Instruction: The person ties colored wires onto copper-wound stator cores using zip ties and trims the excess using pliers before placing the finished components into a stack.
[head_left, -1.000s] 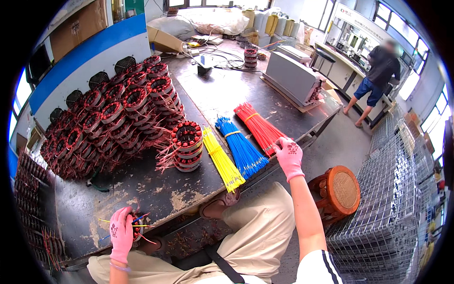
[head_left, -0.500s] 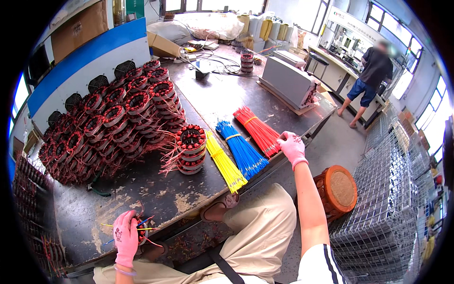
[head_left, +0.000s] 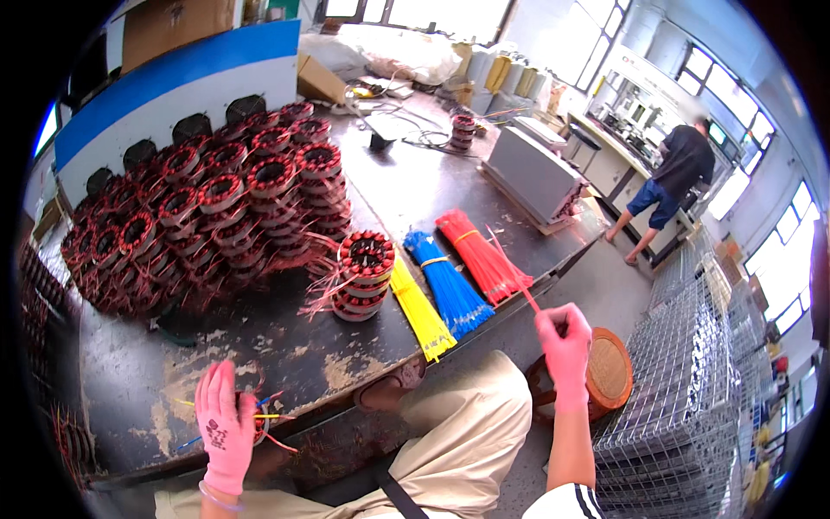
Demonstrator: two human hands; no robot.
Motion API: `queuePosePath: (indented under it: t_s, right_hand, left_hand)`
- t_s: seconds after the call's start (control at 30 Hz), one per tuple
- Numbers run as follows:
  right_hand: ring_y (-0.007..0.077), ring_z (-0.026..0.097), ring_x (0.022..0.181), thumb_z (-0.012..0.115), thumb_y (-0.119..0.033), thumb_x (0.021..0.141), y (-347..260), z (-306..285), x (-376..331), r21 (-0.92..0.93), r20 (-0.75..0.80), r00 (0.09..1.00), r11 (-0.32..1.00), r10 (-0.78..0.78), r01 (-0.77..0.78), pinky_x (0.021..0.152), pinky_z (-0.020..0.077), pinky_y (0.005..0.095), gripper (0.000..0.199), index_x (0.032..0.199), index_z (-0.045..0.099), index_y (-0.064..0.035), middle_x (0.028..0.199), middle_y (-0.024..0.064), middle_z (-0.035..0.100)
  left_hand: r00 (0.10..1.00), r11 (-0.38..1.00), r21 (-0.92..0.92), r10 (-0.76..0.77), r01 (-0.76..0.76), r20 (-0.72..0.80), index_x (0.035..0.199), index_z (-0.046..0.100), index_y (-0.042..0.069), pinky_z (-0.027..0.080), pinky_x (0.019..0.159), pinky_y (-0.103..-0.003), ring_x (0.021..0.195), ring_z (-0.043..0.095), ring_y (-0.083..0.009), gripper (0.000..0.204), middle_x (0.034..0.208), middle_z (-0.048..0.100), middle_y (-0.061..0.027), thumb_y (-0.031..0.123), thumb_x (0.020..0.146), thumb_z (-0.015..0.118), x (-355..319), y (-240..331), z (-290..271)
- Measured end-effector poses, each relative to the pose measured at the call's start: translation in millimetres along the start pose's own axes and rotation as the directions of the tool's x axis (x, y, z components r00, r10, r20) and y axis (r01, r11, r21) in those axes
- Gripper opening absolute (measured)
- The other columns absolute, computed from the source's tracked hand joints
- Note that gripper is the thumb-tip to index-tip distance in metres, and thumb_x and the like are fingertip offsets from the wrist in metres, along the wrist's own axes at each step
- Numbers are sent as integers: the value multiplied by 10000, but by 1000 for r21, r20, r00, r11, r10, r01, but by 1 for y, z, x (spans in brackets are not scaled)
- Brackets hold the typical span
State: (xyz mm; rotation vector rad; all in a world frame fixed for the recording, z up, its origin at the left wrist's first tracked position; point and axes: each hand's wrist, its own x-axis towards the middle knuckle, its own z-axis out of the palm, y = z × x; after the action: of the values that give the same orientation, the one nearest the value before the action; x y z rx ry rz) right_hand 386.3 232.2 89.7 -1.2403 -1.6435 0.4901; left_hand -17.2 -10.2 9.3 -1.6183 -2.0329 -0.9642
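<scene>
Head view: the right hand (head_left: 566, 342) pinches 1 red lead wire (head_left: 528, 296) near the red bundle (head_left: 480, 257); the left hand (head_left: 226, 424) lies against a wound stator (head_left: 259, 426) at the near edge of the surface (head_left: 294, 350), its grip unclear. A yellow wire (head_left: 270, 416) and a blue wire (head_left: 188, 444) already cross that stator, so it looks partly done; the red one is apart from it, and stacked stators (head_left: 216, 195) show no yellow or blue

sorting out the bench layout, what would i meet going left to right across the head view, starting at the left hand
left hand → stack of wound rings → yellow bundle → blue bundle → red bundle → right hand → wire mesh crates
</scene>
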Motion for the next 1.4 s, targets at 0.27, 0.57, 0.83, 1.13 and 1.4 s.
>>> queuePosePath:
  t_s: [0.27, 0.57, 0.83, 1.13, 1.4]
  right_hand:
    - [250, 632, 689, 844, -86, 732, -146, 118, -99, 520, 516, 649, 806, -559, 281, 640, 498, 360, 211, 910, 734, -105, 770, 57, 631]
    - [339, 653, 867, 609, -388, 964, -103, 260, -116, 167, 797, 475, 891, -374, 423, 768, 521, 455, 383, 812, 745, -64, 842, 123, 663]
    - [302, 624, 938, 715, -384, 858, -105, 264, -112, 201, 789, 421, 836, -447, 511, 793, 502, 445, 286, 877, 757, -102, 886, 82, 668]
    - [337, 611, 852, 703, -235, 856, -101, 273, -118, 331, 826, 341, 875, -450, 353, 773, 492, 420, 183, 903, 751, -65, 832, 121, 655]
    - [321, 661, 923, 639, -321, 916, -108, 292, -119, 222, 899, 312, 935, -306, 279, 863, 511, 431, 278, 1033, 773, -107, 921, 144, 679]
  left_hand:
    - [810, 813, 87, 581, -575, -79, 956, 745, 151, 587, 844, -428, 989, 659, -222, 230, 995, 622, -39, 150, 727, 762, 54, 65, -52]
    - [978, 963, -192, -203, 190, -48, 1074, 676, 43, 564, 713, -347, 836, 691, -262, 285, 1049, 638, -95, -63, 812, 711, 8, 5, -17]
    - [971, 951, -198, -228, 237, 69, 1156, 636, 45, 561, 755, -370, 868, 691, -278, 325, 1130, 619, -122, -74, 854, 614, -5, -9, 15]
    - [984, 981, -82, -172, 176, 50, 1152, 636, 51, 549, 791, -407, 942, 664, -328, 360, 1119, 643, -127, -58, 812, 674, 6, -9, 2]
    - [980, 988, 80, -116, 130, -161, 1168, 702, 67, 528, 841, -400, 1011, 646, -318, 332, 1139, 668, -110, 7, 842, 725, 18, 15, -35]
